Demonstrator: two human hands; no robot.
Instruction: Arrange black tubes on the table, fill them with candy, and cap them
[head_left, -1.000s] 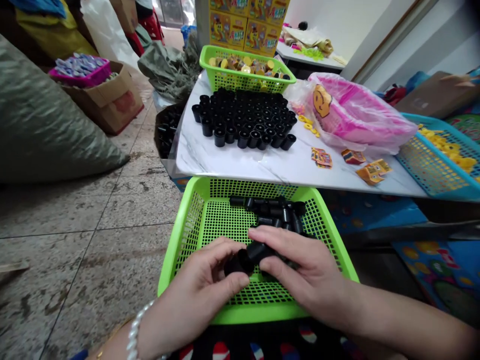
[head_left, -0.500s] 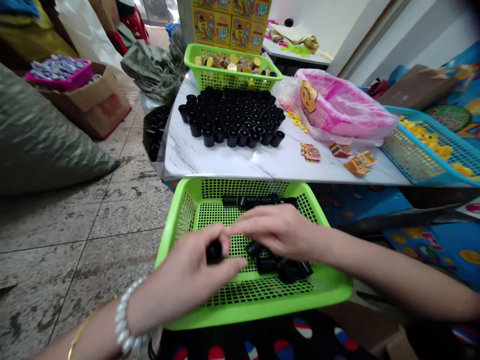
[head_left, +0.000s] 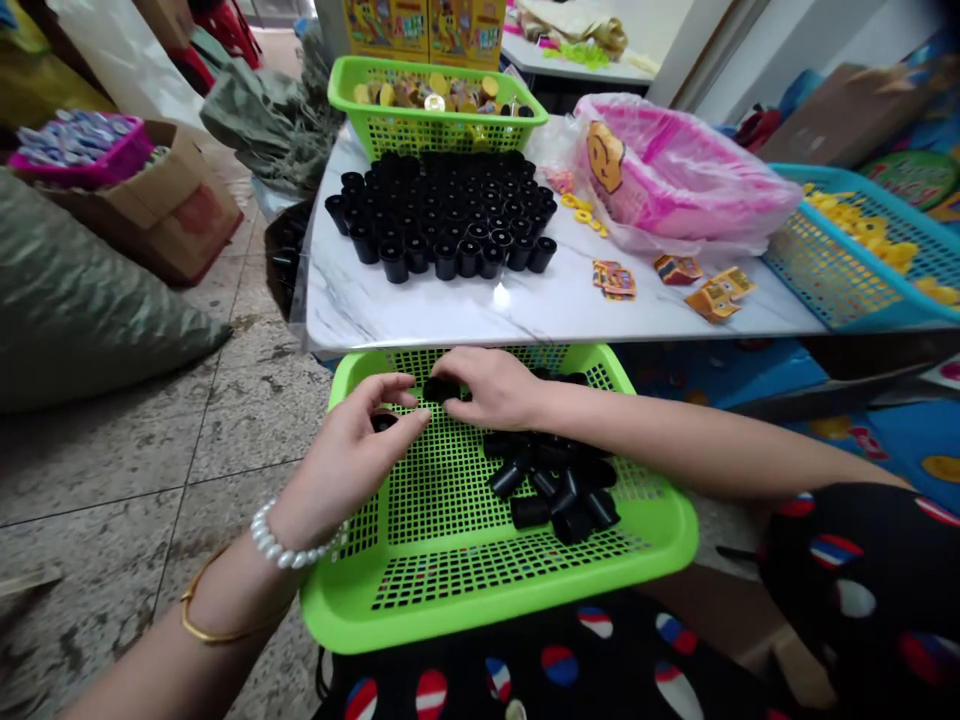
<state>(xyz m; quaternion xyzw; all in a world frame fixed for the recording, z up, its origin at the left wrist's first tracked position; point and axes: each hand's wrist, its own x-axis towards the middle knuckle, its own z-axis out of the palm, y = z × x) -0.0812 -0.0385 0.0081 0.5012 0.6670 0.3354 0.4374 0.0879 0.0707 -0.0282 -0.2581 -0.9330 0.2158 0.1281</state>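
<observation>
Both hands are over a green plastic basket [head_left: 499, 625] in the lap. My left hand [head_left: 349, 440] curls around a small black plastic cup [head_left: 385, 422], held against the palm, mostly hidden by the fingers. At the basket's far side, my right hand [head_left: 495, 388] has its fingers and thumb closed on another black cup [head_left: 436, 390]. Several loose black cups [head_left: 564, 490] lie on their sides in the basket's right half, below the right forearm. A few more, partly covered by that hand and arm, rest along the far wall.
On the white marbled table [head_left: 420, 315] stand rows of black cups [head_left: 446, 258]. Behind them is a green basket [head_left: 442, 135] of yellow-capped pieces. To the right are a pink basket in clear plastic [head_left: 675, 190], small orange packets [head_left: 720, 295] and a blue basket [head_left: 810, 260] with yellow toys.
My right hand has moved from above the loose cups to the far side and grips a cup there. My left hand has shifted up and left, still holding its cup. The view has shifted slightly.
</observation>
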